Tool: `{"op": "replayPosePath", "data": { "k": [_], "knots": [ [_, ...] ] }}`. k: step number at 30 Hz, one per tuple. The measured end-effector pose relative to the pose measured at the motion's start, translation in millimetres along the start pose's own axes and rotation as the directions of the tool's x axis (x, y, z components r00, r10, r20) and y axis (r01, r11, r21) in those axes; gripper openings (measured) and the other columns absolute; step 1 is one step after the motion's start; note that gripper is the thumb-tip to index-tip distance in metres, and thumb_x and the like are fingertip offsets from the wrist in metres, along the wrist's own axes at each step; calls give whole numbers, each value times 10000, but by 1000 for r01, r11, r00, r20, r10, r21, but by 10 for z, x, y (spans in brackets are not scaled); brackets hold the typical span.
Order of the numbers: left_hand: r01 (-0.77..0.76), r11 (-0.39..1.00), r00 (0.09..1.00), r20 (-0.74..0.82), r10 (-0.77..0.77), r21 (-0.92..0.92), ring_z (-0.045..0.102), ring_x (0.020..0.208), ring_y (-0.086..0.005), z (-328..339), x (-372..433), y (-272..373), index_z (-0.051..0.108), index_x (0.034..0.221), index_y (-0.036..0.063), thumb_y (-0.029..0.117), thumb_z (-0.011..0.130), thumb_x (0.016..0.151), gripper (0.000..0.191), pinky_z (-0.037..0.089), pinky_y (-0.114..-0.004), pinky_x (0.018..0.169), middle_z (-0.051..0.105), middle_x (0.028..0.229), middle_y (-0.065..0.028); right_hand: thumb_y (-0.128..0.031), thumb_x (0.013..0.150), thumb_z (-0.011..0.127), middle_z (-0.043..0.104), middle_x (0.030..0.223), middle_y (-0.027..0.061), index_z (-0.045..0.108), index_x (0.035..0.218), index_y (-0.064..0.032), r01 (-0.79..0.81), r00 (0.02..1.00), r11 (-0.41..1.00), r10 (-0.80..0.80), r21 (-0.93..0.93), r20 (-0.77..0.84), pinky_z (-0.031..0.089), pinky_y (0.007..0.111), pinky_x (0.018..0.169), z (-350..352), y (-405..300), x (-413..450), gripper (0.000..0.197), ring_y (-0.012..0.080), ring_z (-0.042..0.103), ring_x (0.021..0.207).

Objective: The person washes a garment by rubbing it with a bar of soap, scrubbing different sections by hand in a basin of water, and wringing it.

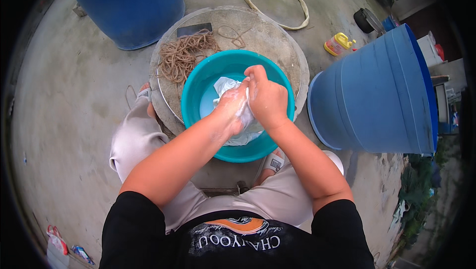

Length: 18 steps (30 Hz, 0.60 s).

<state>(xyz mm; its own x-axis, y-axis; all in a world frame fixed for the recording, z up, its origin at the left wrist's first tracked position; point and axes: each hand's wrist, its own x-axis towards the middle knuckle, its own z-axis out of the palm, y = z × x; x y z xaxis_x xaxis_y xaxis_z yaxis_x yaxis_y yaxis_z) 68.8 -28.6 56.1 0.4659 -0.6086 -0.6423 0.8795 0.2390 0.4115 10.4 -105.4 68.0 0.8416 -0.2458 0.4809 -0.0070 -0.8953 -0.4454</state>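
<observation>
A teal plastic basin (193,83) sits on a round concrete slab (275,35) in front of me. Whitish, cloudy water (207,102) lies in its bottom, along with a crumpled white cloth (226,84). Above the basin my left hand (233,101) and my right hand (270,100) press together, the cloth bunched between them. Suds coat the left hand and wrist, and some foam shows on the right thumb side. The fingers' inner sides and part of the cloth are hidden by the hands.
Tangled brown rope (182,55) and a dark smartphone (194,30) lie on the slab beyond the basin. Large blue plastic barrels stand at the far left (130,5) and right (372,94). A yellow jug (338,44) and a pale hose (297,9) rest on the concrete floor.
</observation>
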Motion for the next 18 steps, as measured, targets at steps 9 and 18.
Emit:
{"op": "replayPosePath", "data": {
  "k": [9, 18],
  "knots": [
    [-333, 691, 943, 243, 228, 641, 513, 885, -103, -73, -142, 413, 573, 1016, 79, 252, 584, 981, 176, 424, -282, 845, 557, 923, -3, -288, 973, 602, 615, 949, 17, 649, 1084, -52, -586, 802, 425, 424, 690, 420, 434, 254, 790, -544, 578, 233, 265, 99, 542, 854],
    [-655, 374, 754, 601, 266, 657, 519, 881, -86, -100, -294, 440, 561, 1152, 42, 178, 550, 990, 211, 438, -268, 798, 576, 924, 7, -332, 932, 676, 620, 907, -11, 639, 1010, -61, -724, 650, 484, 239, 492, 721, 433, 243, 724, -681, 393, -34, 284, 67, 536, 824]
  ]
}}
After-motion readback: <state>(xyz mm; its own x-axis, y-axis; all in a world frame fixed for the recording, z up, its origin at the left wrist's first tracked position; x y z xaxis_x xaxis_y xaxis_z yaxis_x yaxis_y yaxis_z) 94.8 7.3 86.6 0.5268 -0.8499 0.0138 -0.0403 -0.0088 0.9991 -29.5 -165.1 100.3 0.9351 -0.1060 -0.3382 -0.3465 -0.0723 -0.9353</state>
